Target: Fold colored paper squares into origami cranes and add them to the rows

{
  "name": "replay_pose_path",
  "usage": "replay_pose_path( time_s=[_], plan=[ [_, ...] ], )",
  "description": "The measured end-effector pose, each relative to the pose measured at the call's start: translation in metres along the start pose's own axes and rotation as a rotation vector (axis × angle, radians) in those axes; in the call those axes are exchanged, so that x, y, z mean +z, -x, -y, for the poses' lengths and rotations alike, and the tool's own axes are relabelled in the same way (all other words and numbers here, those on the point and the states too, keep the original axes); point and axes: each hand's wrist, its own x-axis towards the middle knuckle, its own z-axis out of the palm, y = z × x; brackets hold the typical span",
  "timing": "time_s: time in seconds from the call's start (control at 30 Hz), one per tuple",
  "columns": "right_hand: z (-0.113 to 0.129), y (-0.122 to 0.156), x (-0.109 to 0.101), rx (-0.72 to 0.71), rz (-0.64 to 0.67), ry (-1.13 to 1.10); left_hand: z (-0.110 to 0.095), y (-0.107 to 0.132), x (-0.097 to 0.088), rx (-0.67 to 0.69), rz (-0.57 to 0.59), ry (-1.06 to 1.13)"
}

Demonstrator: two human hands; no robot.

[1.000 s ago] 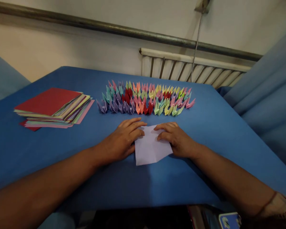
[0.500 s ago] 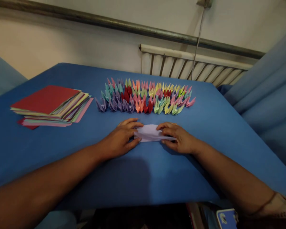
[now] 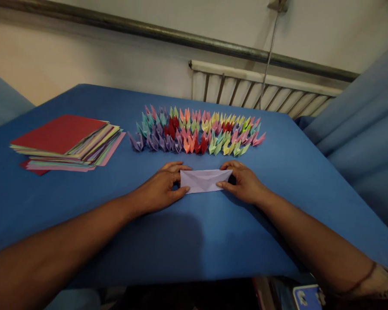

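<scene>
A pale lilac sheet of origami paper (image 3: 204, 180), folded into a narrow rectangle with creases across its face, is held low over the blue table. My left hand (image 3: 167, 186) grips its left end, thumb on the near edge and fingers behind. At the right end, my right hand (image 3: 241, 181) pinches the paper, its thumb lying on the front and its fingers at the far edge. Just beyond my hands stand several rows of small folded paper cranes (image 3: 187, 137) in purple, red, green, yellow and pink.
To the left lies a stack of coloured paper sheets (image 3: 61, 135) topped with red. The blue tabletop (image 3: 245, 245) reaches back towards a white radiator (image 3: 233, 82) and a wall pipe (image 3: 168, 35). A blue curtain (image 3: 368, 129) hangs at the right.
The paper's right end has flattened out and its creased face now shows. My right thumb has moved onto the front of the paper, with the fingers shifted behind the far edge.
</scene>
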Motion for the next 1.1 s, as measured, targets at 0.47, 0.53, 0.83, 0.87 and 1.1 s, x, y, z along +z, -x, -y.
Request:
replay_pose_path(
  time_s=[0.47,0.53,0.83,0.87,1.1],
  plan=[
    [0.047,0.018,0.020,-0.163,0.032,0.296,-0.030,0.011,0.025,0.253,0.082,-0.291],
    [0.054,0.024,0.025,-0.130,0.094,0.319,-0.030,0.012,0.028,0.228,0.162,-0.275],
    [0.056,0.036,0.034,-0.033,0.141,0.438,-0.021,0.017,0.020,0.142,0.195,-0.277],
    [0.056,0.036,0.033,-0.025,0.138,0.446,-0.019,0.018,0.020,0.129,0.184,-0.291],
    [0.062,0.036,0.027,-0.141,0.157,0.405,-0.018,0.022,0.025,0.167,0.098,-0.317]
  ],
)
